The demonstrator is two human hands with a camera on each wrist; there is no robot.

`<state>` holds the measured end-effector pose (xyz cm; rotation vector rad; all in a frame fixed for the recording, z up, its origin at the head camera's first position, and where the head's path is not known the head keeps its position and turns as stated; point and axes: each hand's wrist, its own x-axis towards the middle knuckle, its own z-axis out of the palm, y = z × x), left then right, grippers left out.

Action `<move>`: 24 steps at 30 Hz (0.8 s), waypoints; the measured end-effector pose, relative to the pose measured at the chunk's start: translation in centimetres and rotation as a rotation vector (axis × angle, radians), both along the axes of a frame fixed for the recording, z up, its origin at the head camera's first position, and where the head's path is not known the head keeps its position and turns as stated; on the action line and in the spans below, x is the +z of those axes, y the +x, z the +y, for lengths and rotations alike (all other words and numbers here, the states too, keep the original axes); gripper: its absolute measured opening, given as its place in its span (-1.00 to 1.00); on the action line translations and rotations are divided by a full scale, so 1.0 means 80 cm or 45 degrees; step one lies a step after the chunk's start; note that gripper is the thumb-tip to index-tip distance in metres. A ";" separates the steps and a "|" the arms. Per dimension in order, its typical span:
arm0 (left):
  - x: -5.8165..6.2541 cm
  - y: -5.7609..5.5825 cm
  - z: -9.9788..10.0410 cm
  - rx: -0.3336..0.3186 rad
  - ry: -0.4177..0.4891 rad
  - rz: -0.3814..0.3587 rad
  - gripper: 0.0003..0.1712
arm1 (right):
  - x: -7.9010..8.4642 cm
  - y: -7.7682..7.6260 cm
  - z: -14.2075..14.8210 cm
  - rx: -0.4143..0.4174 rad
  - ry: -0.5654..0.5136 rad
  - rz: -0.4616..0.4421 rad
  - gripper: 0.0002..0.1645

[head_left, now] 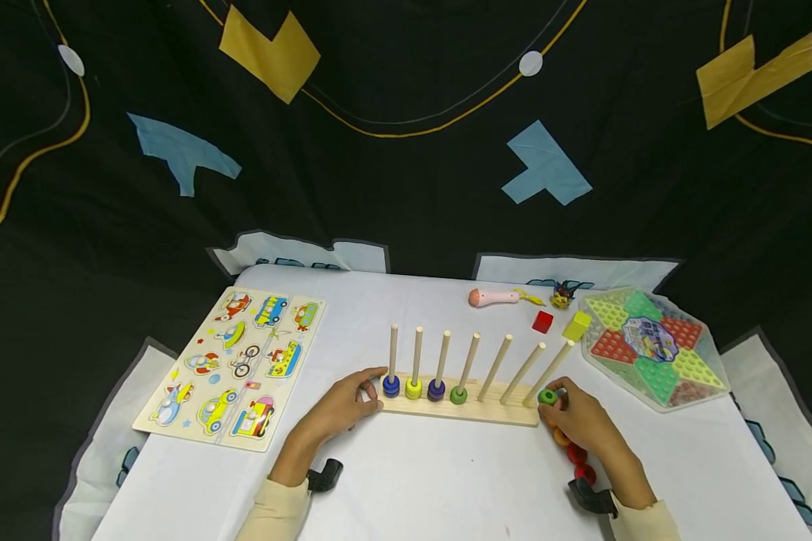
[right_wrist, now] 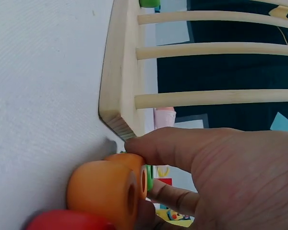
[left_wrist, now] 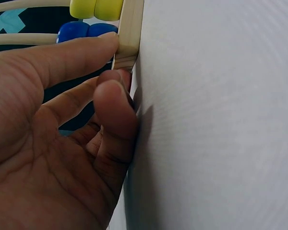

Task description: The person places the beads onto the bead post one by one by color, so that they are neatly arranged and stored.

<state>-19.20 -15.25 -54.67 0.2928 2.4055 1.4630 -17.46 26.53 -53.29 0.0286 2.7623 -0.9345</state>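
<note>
A wooden peg stand (head_left: pixel 460 409) with a row of upright pegs lies across the table. Its left pegs carry blue beads (head_left: pixel 391 387), yellow beads (head_left: pixel 413 388), purple beads (head_left: pixel 436 390) and a green one (head_left: pixel 459 395); the three right pegs are bare. My left hand (head_left: pixel 345 402) holds the stand's left end, thumb against the wood in the left wrist view. Beside the right end, my right hand (head_left: pixel 582 421) pinches a green bead (head_left: pixel 546 396), mostly hidden by fingers in the right wrist view. Orange beads (right_wrist: pixel 103 191) and red beads (head_left: pixel 585 473) sit under that hand.
A picture puzzle board (head_left: pixel 230 368) lies at the left. At the right is a hexagonal game box (head_left: pixel 656 349). Behind the stand are a pink toy microphone (head_left: pixel 494 297), a red cube (head_left: pixel 543 322), a yellow block (head_left: pixel 577 326) and a small figurine (head_left: pixel 563 295).
</note>
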 end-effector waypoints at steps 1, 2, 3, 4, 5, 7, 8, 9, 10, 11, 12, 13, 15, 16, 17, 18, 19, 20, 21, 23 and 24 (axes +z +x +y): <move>0.000 0.000 0.000 -0.001 0.001 0.000 -0.35 | 0.000 0.000 0.000 -0.005 -0.001 0.001 -0.51; -0.001 0.000 0.000 -0.001 0.002 0.000 -0.35 | -0.001 0.000 0.000 -0.008 -0.001 0.001 -0.51; -0.001 0.000 0.000 -0.002 0.004 0.000 -0.35 | -0.001 -0.001 0.000 -0.014 -0.004 0.003 -0.52; -0.002 0.000 0.000 -0.003 0.005 0.000 -0.34 | 0.000 -0.001 0.001 -0.017 -0.005 0.008 -0.51; -0.002 0.000 0.000 -0.005 0.007 0.001 -0.34 | 0.001 -0.001 0.002 -0.022 -0.006 0.012 -0.51; -0.003 0.000 0.000 -0.010 0.010 0.001 -0.34 | 0.009 -0.001 0.005 -0.043 0.003 0.018 -0.50; -0.004 0.000 0.000 -0.012 0.012 0.001 -0.34 | 0.014 -0.001 0.007 -0.058 0.008 0.022 -0.49; -0.004 0.000 0.000 -0.015 0.012 0.003 -0.34 | 0.022 -0.001 0.009 -0.074 0.016 0.034 -0.48; -0.004 0.000 0.000 -0.017 0.011 0.003 -0.34 | 0.031 0.000 0.011 -0.090 0.024 0.048 -0.47; -0.004 0.000 0.000 -0.020 0.009 0.004 -0.35 | 0.042 0.001 0.013 -0.106 0.031 0.070 -0.46; -0.004 0.000 -0.001 -0.022 0.006 0.007 -0.35 | 0.054 0.003 0.015 -0.122 0.039 0.094 -0.45; -0.003 0.000 -0.001 -0.024 0.004 0.008 -0.35 | 0.066 0.004 0.017 -0.137 0.049 0.130 -0.44; -0.001 0.000 -0.001 -0.026 0.000 0.009 -0.35 | 0.091 0.007 0.020 -0.161 0.061 0.223 -0.43; 0.000 0.000 -0.001 -0.025 -0.001 0.009 -0.35 | 0.104 0.009 0.021 -0.174 0.068 0.275 -0.43; 0.000 0.000 -0.001 -0.025 -0.003 0.012 -0.35 | 0.116 0.010 0.021 -0.187 0.075 0.325 -0.44; 0.001 0.000 -0.001 -0.023 -0.005 0.012 -0.35 | 0.128 0.011 0.021 -0.202 0.079 0.366 -0.46; 0.002 0.000 -0.001 -0.021 -0.007 0.010 -0.35 | 0.140 0.012 0.021 -0.216 0.078 0.406 -0.46; 0.002 -0.001 -0.001 -0.020 -0.008 0.012 -0.35 | 0.151 0.014 0.019 -0.226 0.071 0.435 -0.46; 0.002 -0.001 -0.001 -0.018 -0.011 0.011 -0.35 | 0.161 0.015 0.017 -0.234 0.068 0.458 -0.46; 0.002 -0.001 0.000 -0.014 -0.014 0.007 -0.35 | 0.179 0.017 0.010 -0.236 0.057 0.494 -0.45; 0.002 0.000 0.000 -0.011 -0.013 0.003 -0.34 | 0.188 0.018 0.005 -0.231 0.050 0.511 -0.44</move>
